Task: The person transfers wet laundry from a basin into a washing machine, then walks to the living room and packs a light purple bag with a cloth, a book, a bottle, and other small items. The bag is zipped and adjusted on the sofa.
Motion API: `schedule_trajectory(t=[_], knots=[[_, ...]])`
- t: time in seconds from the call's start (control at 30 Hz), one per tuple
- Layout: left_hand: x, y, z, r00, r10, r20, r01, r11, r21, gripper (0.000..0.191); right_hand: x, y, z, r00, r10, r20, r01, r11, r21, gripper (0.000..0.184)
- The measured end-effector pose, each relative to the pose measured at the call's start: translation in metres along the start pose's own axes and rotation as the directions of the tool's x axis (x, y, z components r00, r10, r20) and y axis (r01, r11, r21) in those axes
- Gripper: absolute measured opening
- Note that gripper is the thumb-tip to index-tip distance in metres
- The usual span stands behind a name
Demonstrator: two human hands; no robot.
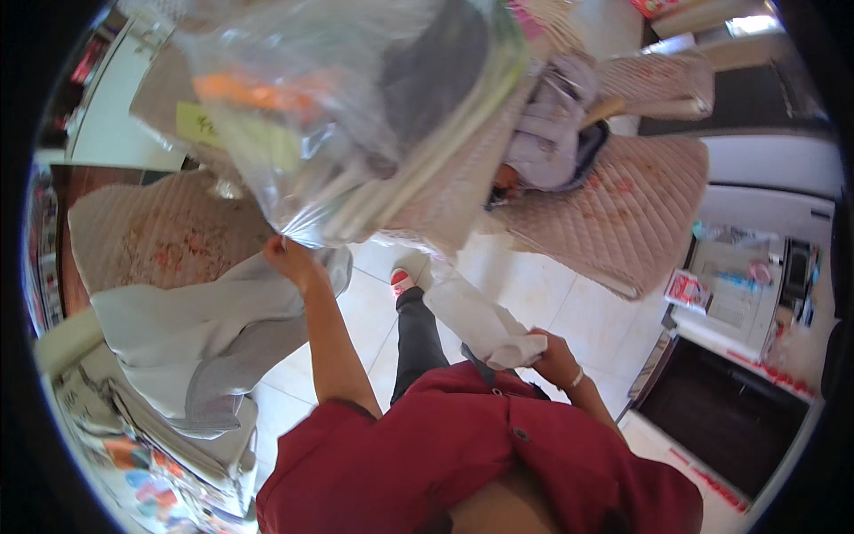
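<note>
A large clear plastic bag (347,133) holding cloths, one orange and one dark grey, fills the upper middle of the view. My left hand (287,261) is closed on its gathered lower corner. Lower right, my right hand (554,360) grips the end of a white cloth (477,314), which stretches up towards the bag; its far end is hidden under the bag. A yellow paper note (197,123) with writing lies at the bag's left side. A pale grey garment (193,320) drapes over a quilted cushion to the left of my left arm.
Quilted pinkish seat covers (614,207) spread at right and left (160,227). A lilac garment (550,133) lies at the upper right. A white cabinet (727,294) with small items stands at the right. Folded fabric items (180,427) are at lower left, and the tiled floor (540,287) shows between.
</note>
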State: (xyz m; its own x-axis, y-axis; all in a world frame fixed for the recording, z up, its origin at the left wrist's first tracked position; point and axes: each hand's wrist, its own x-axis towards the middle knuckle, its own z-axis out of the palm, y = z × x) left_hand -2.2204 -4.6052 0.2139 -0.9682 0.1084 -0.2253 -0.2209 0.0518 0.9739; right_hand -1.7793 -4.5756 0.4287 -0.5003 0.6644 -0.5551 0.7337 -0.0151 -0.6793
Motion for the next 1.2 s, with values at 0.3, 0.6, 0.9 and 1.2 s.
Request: schedule_trajectory(t=[0.3,0.6,0.9,1.2], knots=[[-0.24,0.081,-0.042,0.634,-0.367,0.681,0.229,0.93,0.288,0.018,-0.021,0.013,-0.018,0.93,-0.368,-0.024,0.363,0.926,-0.106,0.031],[-0.406,0.164,0.004,-0.152,0.057,0.987,-0.251,0.963,-0.094,0.026,-0.11,0.045,-0.091,0.748,-0.639,-0.18,0.6,0.766,-0.23,0.027],[-0.558,0.191,0.069,-0.203,0.103,0.974,-0.205,0.968,-0.145,0.027,-0.201,0.122,-0.174,0.733,-0.448,-0.512,0.52,0.854,-0.001,0.02],[-0.608,0.191,0.144,-0.306,0.083,0.949,-0.413,0.886,-0.211,0.032,-0.216,0.169,-0.258,0.682,-0.374,-0.629,0.555,0.825,0.111,0.018]])
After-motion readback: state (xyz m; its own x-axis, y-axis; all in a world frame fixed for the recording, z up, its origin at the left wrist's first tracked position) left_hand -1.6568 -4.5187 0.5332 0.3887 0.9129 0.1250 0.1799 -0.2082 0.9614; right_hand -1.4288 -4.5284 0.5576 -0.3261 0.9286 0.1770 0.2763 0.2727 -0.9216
